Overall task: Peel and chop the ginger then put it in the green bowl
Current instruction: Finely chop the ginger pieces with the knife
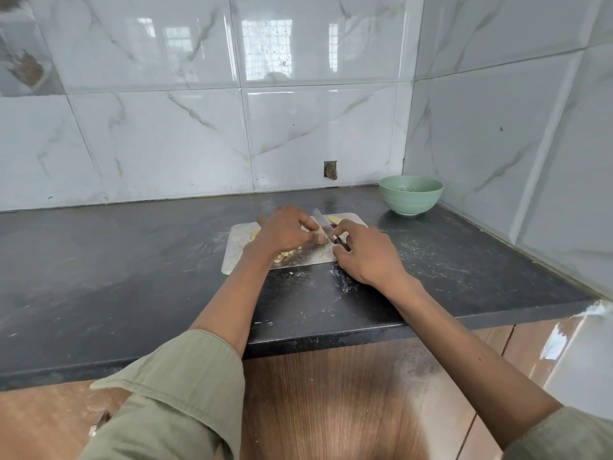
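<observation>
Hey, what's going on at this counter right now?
A person is cutting ginger on a cutting board set on a dark countertop. The left hand pinches a peeled piece of ginger against the board, while the right hand grips a knife with its blade at that piece. Chopped bits lie on the board near the left wrist, and another peeled piece waits at the far edge. The green bowl sits apart in the corner; no ginger shows in it.
</observation>
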Action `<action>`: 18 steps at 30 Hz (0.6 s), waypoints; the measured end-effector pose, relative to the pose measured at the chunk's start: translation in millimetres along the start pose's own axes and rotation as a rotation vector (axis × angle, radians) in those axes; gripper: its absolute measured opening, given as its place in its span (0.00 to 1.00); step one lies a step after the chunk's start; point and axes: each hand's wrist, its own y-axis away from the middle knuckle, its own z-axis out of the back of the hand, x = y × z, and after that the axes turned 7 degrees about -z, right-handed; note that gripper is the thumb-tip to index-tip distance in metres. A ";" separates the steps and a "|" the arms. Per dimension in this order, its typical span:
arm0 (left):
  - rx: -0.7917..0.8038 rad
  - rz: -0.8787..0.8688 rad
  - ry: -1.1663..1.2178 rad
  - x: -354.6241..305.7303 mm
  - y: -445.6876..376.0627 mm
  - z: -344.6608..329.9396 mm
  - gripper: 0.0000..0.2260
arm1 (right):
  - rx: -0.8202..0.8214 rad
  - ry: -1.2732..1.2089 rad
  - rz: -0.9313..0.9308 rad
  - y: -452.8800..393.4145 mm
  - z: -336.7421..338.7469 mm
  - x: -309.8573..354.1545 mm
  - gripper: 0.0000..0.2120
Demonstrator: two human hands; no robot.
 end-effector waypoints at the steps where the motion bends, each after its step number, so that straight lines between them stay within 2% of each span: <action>1: 0.000 0.001 0.003 0.9 -0.2 0.1 0.14 | -0.003 0.006 0.006 0.4 0.0 0.3 0.12; 13: -0.009 0.035 -0.016 -2.4 2.3 2.0 0.13 | -0.059 0.109 0.059 4.7 -0.1 2.9 0.13; 18: 0.013 0.046 0.007 -2.2 2.7 1.3 0.14 | -0.035 0.123 0.054 4.3 2.3 4.6 0.13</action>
